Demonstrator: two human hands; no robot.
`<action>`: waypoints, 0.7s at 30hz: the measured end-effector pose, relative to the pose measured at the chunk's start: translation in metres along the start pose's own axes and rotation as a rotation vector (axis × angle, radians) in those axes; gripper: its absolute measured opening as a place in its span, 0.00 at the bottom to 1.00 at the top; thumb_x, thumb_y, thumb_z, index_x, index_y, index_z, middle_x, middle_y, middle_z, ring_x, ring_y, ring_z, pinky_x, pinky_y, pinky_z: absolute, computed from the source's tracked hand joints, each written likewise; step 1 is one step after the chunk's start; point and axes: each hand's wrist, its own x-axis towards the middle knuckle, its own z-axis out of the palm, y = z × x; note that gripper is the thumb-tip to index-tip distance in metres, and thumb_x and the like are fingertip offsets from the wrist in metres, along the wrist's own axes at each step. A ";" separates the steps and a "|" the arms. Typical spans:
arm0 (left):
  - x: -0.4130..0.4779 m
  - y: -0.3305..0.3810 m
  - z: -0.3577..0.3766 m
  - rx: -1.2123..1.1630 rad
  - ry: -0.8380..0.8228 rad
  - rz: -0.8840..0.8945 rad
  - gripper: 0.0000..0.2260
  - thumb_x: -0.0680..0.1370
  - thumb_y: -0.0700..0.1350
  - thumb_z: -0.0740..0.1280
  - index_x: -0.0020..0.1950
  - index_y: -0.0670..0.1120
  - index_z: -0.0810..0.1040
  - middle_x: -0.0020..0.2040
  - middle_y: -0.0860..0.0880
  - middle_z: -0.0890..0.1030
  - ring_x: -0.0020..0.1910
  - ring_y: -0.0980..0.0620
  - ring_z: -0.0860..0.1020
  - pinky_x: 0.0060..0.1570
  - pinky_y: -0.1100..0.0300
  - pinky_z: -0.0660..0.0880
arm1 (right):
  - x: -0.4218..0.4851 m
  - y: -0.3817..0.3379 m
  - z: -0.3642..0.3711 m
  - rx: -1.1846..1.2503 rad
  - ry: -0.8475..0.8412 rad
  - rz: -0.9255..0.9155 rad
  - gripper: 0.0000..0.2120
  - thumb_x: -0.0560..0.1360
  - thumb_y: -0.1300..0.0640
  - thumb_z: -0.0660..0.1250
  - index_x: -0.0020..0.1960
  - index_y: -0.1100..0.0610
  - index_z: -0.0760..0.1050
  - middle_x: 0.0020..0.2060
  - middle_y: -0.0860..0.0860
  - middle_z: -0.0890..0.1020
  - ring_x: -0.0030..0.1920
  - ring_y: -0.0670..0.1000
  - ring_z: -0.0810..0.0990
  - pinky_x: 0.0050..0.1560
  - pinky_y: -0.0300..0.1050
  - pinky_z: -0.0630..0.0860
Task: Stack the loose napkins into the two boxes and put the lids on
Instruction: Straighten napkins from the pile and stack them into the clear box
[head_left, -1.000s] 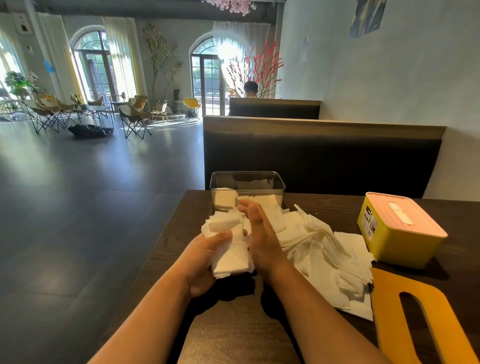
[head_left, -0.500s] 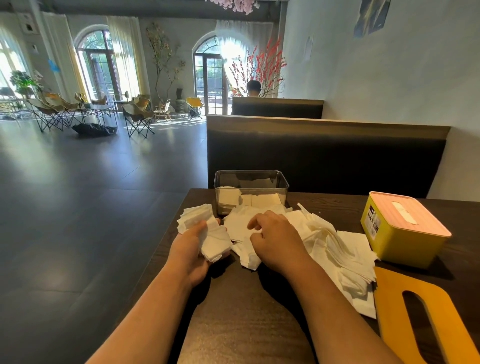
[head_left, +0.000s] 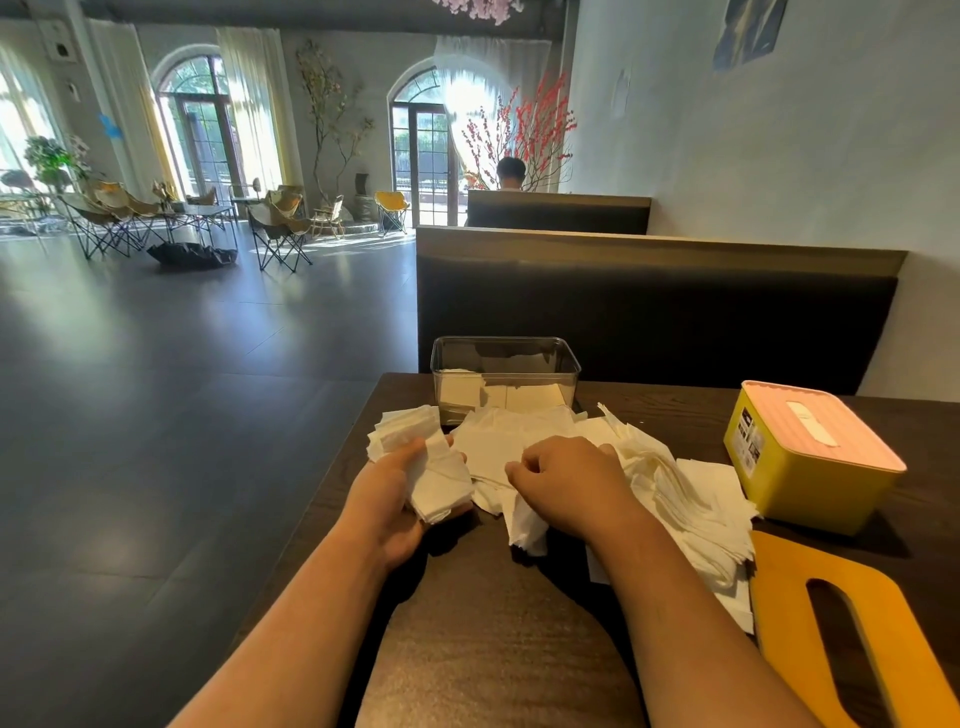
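1. Head view: your left hand (head_left: 389, 499) grips a napkin stack (head_left: 439, 480); your right hand (head_left: 569, 483) pinches the loose napkins (head_left: 680, 499) mid-table with curled fingers.
2. The clear box (head_left: 506, 361) stands lidless behind them; the yellow box (head_left: 802, 478), lidded, is on the right, with the orange lid (head_left: 883, 639) nearer you.

A café or restaurant is shown — padded booth benches (head_left: 654, 306) are set back to back along the wall, folding lounge chairs (head_left: 280, 231) are grouped near arched glass doors (head_left: 423, 150), and napkin boxes — one yellow (head_left: 810, 457) — stand on the dark table (head_left: 493, 634).
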 end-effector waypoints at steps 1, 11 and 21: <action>0.000 0.000 0.000 0.000 0.001 0.008 0.16 0.86 0.44 0.63 0.75 0.47 0.73 0.57 0.40 0.87 0.52 0.39 0.87 0.56 0.30 0.80 | -0.001 0.001 -0.001 -0.005 -0.001 -0.008 0.15 0.83 0.42 0.60 0.42 0.47 0.78 0.40 0.46 0.81 0.44 0.48 0.78 0.65 0.55 0.67; 0.001 -0.001 0.001 0.032 0.008 0.020 0.17 0.86 0.44 0.64 0.75 0.48 0.72 0.57 0.41 0.87 0.53 0.40 0.87 0.53 0.35 0.83 | -0.010 -0.002 -0.012 -0.033 -0.047 0.019 0.14 0.80 0.38 0.65 0.49 0.48 0.78 0.43 0.46 0.82 0.45 0.47 0.80 0.48 0.46 0.81; -0.004 -0.002 0.004 0.032 0.010 0.010 0.06 0.85 0.42 0.64 0.61 0.49 0.76 0.55 0.40 0.87 0.53 0.39 0.87 0.54 0.38 0.82 | -0.010 0.003 -0.008 -0.113 -0.158 0.145 0.09 0.75 0.45 0.72 0.51 0.49 0.83 0.42 0.48 0.84 0.44 0.50 0.83 0.52 0.50 0.85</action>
